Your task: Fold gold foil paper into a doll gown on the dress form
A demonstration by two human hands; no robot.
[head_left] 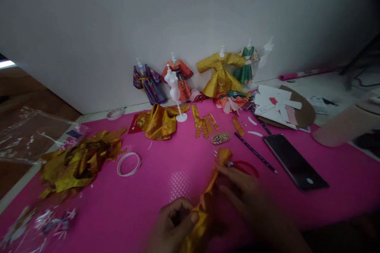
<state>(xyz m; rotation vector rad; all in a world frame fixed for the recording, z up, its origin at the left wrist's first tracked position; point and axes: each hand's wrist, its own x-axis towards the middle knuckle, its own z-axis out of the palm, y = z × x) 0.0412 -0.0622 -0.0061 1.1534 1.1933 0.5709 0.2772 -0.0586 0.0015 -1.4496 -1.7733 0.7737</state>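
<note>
A narrow, crumpled piece of gold satin fabric [209, 186] stretches between my two hands above the pink mat. My left hand [175, 221] pinches its lower end between thumb and fingers, and more of the fabric hangs below. Near the upper end, my right hand [242, 189] grips the fabric with its fingertips; its thumb is hard to see. Behind the right fingers lie scissors with red handles [246, 168], partly hidden. Small cut gold pieces [204, 124] lie farther back, close to an oval case of coloured pinheads [220, 138].
Doll-sized dresses on stands [221, 71] line the wall behind a bare white mannequin [173, 87]. Gold scraps [77, 162] and a tape roll [118, 168] lie left. A pencil [255, 152], a phone [293, 161], paper patterns [271, 104] and a pink cylinder [341, 124] are right.
</note>
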